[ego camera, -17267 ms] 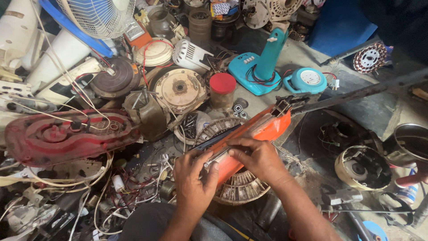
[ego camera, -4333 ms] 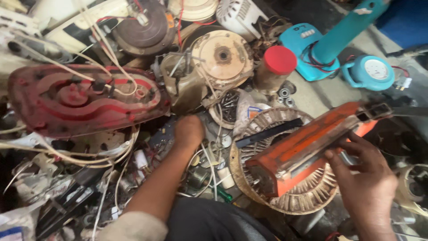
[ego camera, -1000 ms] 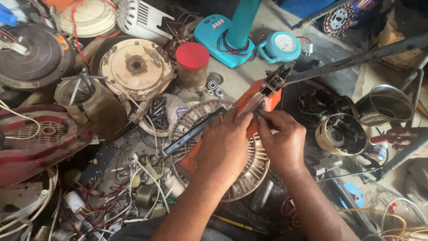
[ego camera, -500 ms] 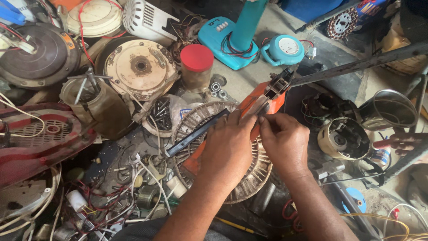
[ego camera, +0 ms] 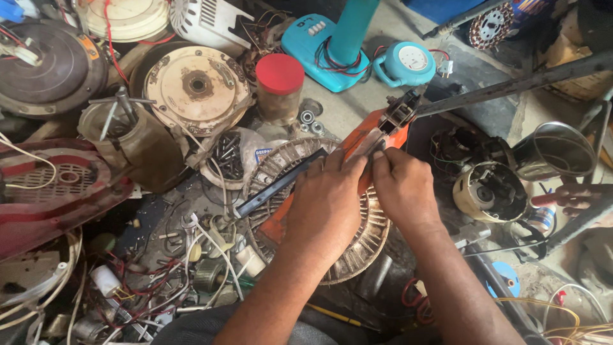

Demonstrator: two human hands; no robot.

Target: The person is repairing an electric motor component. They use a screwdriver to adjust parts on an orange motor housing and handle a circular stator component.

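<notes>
An orange power-tool body (ego camera: 370, 131) with a long dark metal bar (ego camera: 511, 83) lies across a round finned metal disc (ego camera: 351, 255). My left hand (ego camera: 325, 204) rests over the middle of the orange body and grips it. Beside it, my right hand (ego camera: 403, 186) pinches the body's upper end, close to where the bar joins. A dark handle strip (ego camera: 278, 185) sticks out to the left from under my left hand.
A red-lidded jar (ego camera: 279, 86), a teal fan base (ego camera: 332, 48), round motor covers (ego camera: 195, 86), a red fan housing (ego camera: 57, 185) and tangled wires (ego camera: 159, 281) crowd the bench. Another person's hand (ego camera: 571, 195) shows at the right beside a metal cup (ego camera: 559, 150).
Over the last second both hands stay on the orange body with only small finger shifts. Several seconds earlier my left hand was off among the wires; it has since come back.
</notes>
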